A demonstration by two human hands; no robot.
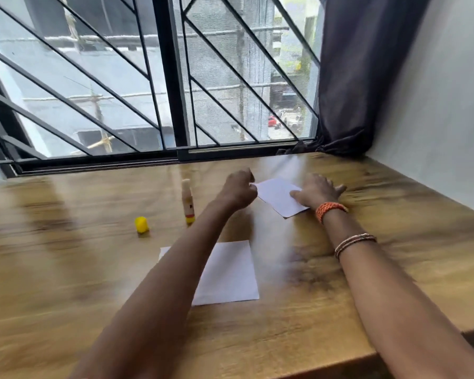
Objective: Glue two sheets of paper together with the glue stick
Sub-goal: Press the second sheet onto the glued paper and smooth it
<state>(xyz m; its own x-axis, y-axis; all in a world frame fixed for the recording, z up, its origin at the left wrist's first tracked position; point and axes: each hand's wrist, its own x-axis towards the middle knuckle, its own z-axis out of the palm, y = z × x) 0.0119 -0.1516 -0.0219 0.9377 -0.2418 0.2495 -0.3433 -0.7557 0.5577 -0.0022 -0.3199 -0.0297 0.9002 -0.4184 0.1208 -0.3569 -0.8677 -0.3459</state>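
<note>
A small white sheet of paper [278,196] lies far out on the wooden table [394,242]. My left hand [237,188] is curled at its left corner and seems to pinch it. My right hand [316,191] rests flat on the sheet's right side, fingers spread. A second, larger white sheet [230,272] lies nearer to me, partly under my left forearm. The glue stick [188,202] stands upright and uncapped to the left of my left hand. Its yellow cap [142,224] sits further left.
A barred window [170,77] runs along the table's far edge. A dark curtain [353,77] hangs in the far right corner beside a white wall [435,119]. The table's near edge [394,348] drops off at the lower right.
</note>
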